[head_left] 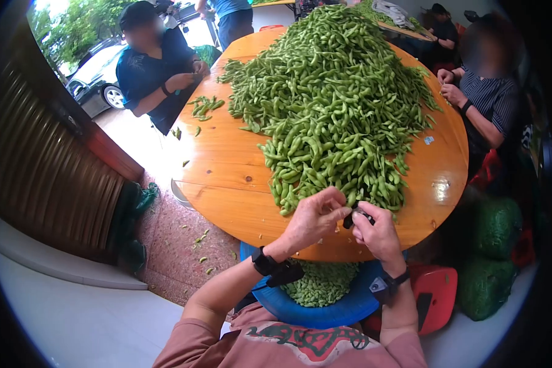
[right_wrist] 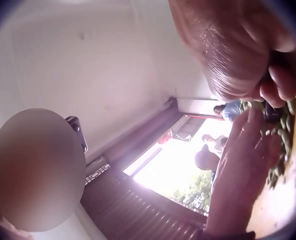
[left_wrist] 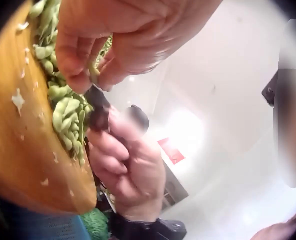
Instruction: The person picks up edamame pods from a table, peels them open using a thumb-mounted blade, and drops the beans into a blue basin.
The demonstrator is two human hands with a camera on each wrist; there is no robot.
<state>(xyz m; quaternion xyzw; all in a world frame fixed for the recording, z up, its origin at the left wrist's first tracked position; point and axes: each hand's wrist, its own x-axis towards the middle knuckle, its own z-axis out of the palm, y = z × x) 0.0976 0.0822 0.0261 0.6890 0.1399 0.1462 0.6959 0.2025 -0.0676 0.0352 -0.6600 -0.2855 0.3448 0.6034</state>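
Note:
A big heap of green soybean pods [head_left: 331, 98] covers the middle of the round wooden table [head_left: 221, 178]. At its near edge my left hand [head_left: 313, 218] pinches a soybean pod [left_wrist: 94, 70] between thumb and fingertips. My right hand [head_left: 379, 234] grips a small black tool [left_wrist: 99, 107], its tip right at the pod; what kind of tool it is I cannot tell. Below the table edge, shelled green beans [head_left: 319, 285] fill a blue basin [head_left: 270, 303] in front of my body. The right wrist view shows both hands close together, with the pod mostly hidden.
Bits of pod shell [left_wrist: 18, 101] dot the table's near edge. A red stool [head_left: 435, 297] and stuffed green net bags [head_left: 487, 279] stand at right. One person [head_left: 156, 80] works at the far left side, another person [head_left: 487, 101] at the right. Loose pods [head_left: 205, 260] lie on the floor.

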